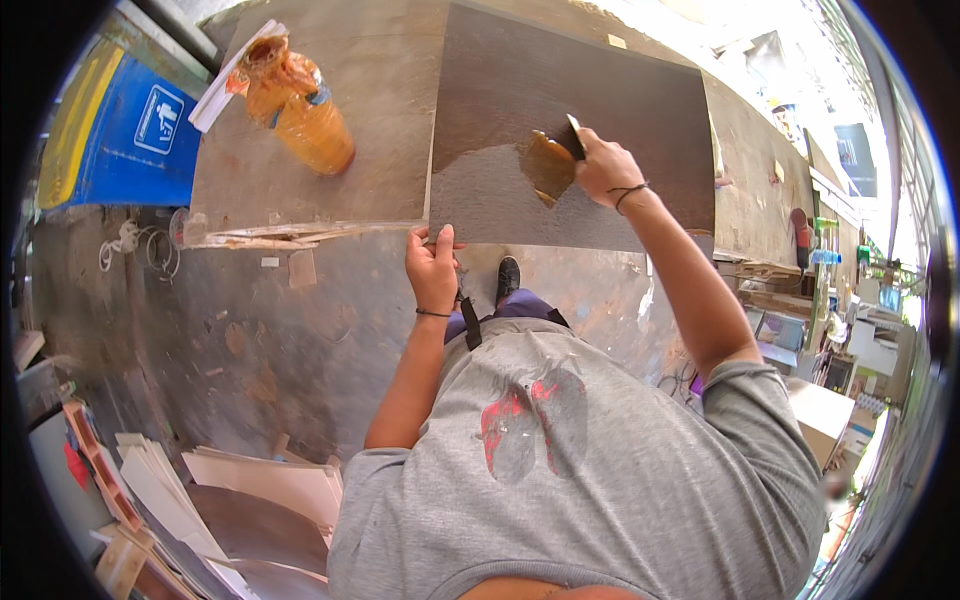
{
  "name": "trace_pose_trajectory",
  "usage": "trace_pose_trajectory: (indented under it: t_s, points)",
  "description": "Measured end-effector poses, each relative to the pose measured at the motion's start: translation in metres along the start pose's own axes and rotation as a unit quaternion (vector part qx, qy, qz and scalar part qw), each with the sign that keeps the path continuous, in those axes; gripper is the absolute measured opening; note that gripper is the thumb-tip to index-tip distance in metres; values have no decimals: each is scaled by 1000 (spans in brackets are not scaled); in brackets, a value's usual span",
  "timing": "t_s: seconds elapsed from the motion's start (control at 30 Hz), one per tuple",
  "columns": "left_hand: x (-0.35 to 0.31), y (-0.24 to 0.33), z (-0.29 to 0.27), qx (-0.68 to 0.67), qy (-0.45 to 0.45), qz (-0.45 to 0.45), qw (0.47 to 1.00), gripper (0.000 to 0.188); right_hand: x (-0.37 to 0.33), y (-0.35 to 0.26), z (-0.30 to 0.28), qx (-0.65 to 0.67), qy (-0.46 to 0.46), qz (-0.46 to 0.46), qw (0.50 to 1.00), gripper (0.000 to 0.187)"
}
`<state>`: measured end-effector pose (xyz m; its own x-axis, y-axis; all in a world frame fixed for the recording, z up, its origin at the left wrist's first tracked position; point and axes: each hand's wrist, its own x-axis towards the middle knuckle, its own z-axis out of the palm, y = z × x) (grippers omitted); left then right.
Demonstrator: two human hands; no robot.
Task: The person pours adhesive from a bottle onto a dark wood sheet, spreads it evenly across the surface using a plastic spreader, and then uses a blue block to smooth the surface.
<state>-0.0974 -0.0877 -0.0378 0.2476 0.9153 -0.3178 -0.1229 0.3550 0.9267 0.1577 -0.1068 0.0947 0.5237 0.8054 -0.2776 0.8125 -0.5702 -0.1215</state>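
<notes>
A dark brown board lies on the workbench with its near edge toward me. My right hand is closed around a flat scraper, its blade tilted down onto the board. Beside the blade lies a puddle of amber-brown glue, and a wet sheen spreads over the board's near left part. At the board's near left corner my left hand is closed with the thumb up, gripping the edge. To the left stands a plastic bottle of amber liquid, its ragged top coated with brown residue.
The workbench has a splintered front edge at the left. A blue and yellow bin stands beyond its left end. Wooden offcuts lean at the lower left. Shelves with boxes line the right.
</notes>
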Motion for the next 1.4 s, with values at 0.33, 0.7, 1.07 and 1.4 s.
trace_pose_trajectory:
  t_s: [0.33, 0.7, 1.07, 1.4]
  points:
    - [-12, -2, -47, -134, 25, -85, 987, 27, -19, -113, 27, 12, -40, -230, 972, 37]
    - [36, 45, -89, -24, 67, 11, 997, 26, -66, -139, 29, -28, -104, -352, 930, 32]
    - [127, 83, -22, 246, -207, -10, 947, 35, -80, -131, 41, -83, -73, -413, 904, 40]
    - [132, 57, -11, 89, -243, -173, 950, 30, -91, -121, 48, -76, -72, -439, 892, 42]
